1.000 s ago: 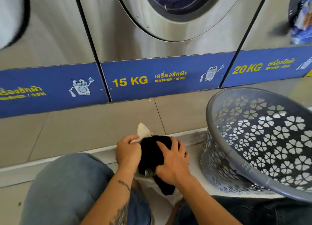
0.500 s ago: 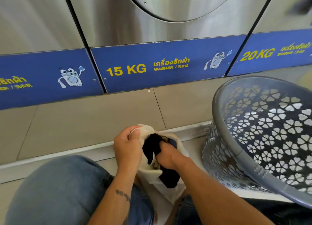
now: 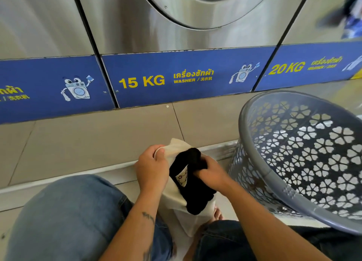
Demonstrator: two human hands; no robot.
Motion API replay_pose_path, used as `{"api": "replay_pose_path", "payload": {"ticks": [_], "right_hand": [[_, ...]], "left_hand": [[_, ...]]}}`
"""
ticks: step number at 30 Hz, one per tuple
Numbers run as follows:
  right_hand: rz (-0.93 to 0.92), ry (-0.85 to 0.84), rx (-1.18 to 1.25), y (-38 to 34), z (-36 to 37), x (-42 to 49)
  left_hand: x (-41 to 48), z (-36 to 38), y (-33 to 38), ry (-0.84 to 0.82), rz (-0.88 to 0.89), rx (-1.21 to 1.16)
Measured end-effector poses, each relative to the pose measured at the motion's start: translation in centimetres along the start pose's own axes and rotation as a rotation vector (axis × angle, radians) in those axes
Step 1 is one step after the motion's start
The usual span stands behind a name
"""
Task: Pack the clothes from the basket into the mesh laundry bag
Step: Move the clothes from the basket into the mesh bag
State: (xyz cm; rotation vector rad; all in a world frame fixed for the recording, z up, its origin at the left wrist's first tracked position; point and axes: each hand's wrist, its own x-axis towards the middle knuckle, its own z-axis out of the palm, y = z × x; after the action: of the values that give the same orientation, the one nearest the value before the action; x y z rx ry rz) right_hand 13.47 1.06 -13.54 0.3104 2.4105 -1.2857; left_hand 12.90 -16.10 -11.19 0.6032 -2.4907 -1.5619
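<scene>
Left hand (image 3: pixel 151 167) grip closed on the rim of the soft cream mesh laundry bag (image 3: pixel 177 197), between the knees. Right hand (image 3: pixel 210 171) grip clenched on crumpled black garment (image 3: pixel 193 182) at its mouth. Perforated grey plastic basket (image 3: pixel 274 179) tilted, right.

I'm seeing my right hand (image 3: pixel 210 170) coming back up out of the cream laundry bag (image 3: pixel 176 200), where it was buried half a second ago, and it's now gripping the black garment (image 3: pixel 193 184) so more of it is bulging above the bag's mouth.
</scene>
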Motion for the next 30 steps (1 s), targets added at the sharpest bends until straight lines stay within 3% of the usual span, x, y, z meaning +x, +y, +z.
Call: {"api": "replay_pose_path", "payload": {"ticks": [5,10,12,19,25,28,30], "right_hand": [[0.025,-0.103,-0.195,0.5,-1.8,-2.6],[-0.013,-0.028,-0.782,2.8,-0.8,-4.3],[-0.051,-0.009,-0.876,2.9,-0.5,-4.8],[-0.233,-0.032,-0.791,3.8,-1.7,-6.0],[-0.251,0.057,-0.700,3.4,-1.5,-6.4],[-0.280,-0.005,-0.748,1.8,0.4,-6.9],[-0.199,-0.102,-0.673,1.3,1.6,-6.8]], "left_hand": [[-0.5,0.1,0.3,0.007,-0.012,0.020],[-1.0,-0.3,0.5,-0.023,-0.022,-0.020],[-1.2,-0.5,0.5,-0.032,-0.004,-0.006],[-1.2,-1.3,0.5,0.017,-0.076,-0.049],[-1.6,-1.3,0.9,-0.036,-0.070,-0.061],[-1.3,-1.2,1.0,-0.080,-0.134,-0.101],[-1.0,-1.2,1.0,-0.115,-0.165,-0.123]]}}
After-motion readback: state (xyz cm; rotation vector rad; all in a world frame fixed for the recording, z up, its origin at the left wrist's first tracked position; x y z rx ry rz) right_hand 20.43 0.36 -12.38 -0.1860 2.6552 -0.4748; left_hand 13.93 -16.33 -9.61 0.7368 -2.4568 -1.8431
